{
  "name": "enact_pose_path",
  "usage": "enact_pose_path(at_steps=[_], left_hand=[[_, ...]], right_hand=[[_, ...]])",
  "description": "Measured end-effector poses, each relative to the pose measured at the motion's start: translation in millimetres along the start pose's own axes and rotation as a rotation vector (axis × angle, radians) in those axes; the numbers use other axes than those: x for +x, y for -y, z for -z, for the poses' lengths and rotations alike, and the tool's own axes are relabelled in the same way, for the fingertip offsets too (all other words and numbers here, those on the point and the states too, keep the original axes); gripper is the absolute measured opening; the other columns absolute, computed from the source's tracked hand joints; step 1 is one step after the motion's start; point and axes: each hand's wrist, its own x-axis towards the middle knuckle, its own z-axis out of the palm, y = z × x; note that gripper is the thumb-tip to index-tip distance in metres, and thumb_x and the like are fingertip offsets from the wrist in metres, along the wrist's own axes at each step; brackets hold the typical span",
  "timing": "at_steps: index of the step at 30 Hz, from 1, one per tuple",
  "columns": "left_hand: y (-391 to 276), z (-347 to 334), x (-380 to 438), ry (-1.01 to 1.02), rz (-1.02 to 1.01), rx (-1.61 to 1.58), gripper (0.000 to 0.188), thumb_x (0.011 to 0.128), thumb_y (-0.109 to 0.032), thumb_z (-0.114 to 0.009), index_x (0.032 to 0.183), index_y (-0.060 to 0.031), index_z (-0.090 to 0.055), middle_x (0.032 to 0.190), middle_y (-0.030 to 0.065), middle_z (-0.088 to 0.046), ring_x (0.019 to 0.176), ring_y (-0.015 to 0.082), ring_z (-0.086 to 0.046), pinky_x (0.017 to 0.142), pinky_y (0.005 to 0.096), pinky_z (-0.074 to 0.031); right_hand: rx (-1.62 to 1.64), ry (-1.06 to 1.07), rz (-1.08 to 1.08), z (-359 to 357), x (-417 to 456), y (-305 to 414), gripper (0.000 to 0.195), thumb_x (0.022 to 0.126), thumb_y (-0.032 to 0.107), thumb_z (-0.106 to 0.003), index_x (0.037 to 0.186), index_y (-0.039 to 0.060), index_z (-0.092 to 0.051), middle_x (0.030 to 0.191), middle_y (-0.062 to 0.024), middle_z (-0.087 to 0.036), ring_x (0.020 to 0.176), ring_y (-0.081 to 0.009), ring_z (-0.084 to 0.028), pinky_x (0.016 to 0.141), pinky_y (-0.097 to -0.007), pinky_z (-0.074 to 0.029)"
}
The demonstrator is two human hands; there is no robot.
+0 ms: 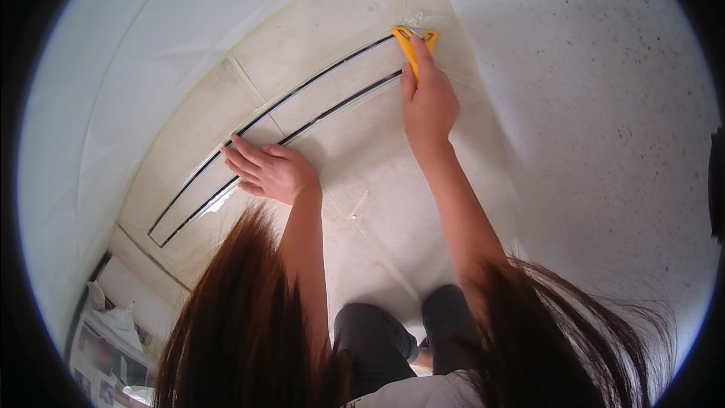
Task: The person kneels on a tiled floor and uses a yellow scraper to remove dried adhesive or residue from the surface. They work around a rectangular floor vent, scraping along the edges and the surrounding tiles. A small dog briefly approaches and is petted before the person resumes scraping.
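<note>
My right hand [430, 105] grips a yellow plastic scraper [409, 50]. Its blade end meets the pale tiles at the far right end of a long inset strip [351, 84], which looks like a tile-insert linear drain with dark slots along both long sides. Shreds of whitish residue [418, 18] lie just beyond the blade. Further left, my left hand [274, 173] is laid flat across the strip, fingers spread and holding nothing. Below it, a shiny whitish patch [220, 200] borders the near slot.
A smooth white wall or panel [136, 56] bounds the tiled floor [391, 192] at the left and top. To the right lies a pale speckled surface [589, 124]. A small scrap [355, 215] sits near a grout line. Papers and plastic [116, 334] lie beyond a doorway-like edge, lower left.
</note>
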Motion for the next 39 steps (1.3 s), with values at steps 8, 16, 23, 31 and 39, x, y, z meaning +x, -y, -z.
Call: enact_pose_path(at_steps=[8,16,23,31,39], left_hand=[[-1,3,0,0.013,0.002,0.003,0.053,0.095,-0.027,-0.029,0.147,-0.0162,-0.027,0.154,0.0087,-0.022,0.143,0.0249,-0.02,0.111,0.0522,-0.015],[0,-2,0,-0.058,-0.022,0.055,0.052,0.094,-0.025,-0.031,0.145,-0.016,-0.031,0.152,0.0074,-0.028,0.14,0.0212,-0.025,0.109,0.0473,-0.02],[0,3,1,0.006,0.007,-0.005,0.054,0.094,-0.025,-0.031,0.147,-0.0164,-0.027,0.155,0.0087,-0.022,0.143,0.0251,-0.019,0.111,0.051,-0.015],[-1,5,2,0.02,0.013,0.008,0.054,0.094,-0.024,-0.031,0.147,-0.016,-0.026,0.155,0.0088,-0.022,0.143,0.0252,-0.018,0.111,0.0512,-0.015],[-3,4,0,0.011,0.003,0.01,0.054,0.094,-0.024,-0.031,0.147,-0.0155,-0.026,0.154,0.0091,-0.022,0.143,0.0252,-0.018,0.111,0.0512,-0.015]], right_hand=[[-0.039,-0.014,-0.098,-12,-3,16,0.044,0.09,0.019,-0.055,0.133,0.0176,-0.046,0.077,-0.0046,-0.064,0.068,-0.0247,-0.062,0.056,-0.0379,-0.05],[0.049,-0.036,-0.096,-13,-1,19,0.04,0.092,0.018,-0.054,0.131,0.016,-0.049,0.074,-0.0066,-0.064,0.065,-0.0256,-0.062,0.054,-0.0375,-0.049],[0.109,0.088,-0.124,7,8,20,0.037,0.092,0.019,-0.053,0.13,0.0161,-0.053,0.076,-0.0098,-0.067,0.067,-0.027,-0.064,0.057,-0.0373,-0.05],[0.06,0.132,-0.1,26,6,3,0.039,0.091,0.02,-0.055,0.13,0.0205,-0.053,0.08,-0.0099,-0.067,0.071,-0.028,-0.065,0.063,-0.038,-0.051],[0.022,0.111,0.087,27,7,-30,0.044,0.086,0.018,-0.063,0.129,0.0229,-0.055,0.082,-0.0062,-0.065,0.074,-0.0233,-0.062,0.062,-0.0354,-0.049]])
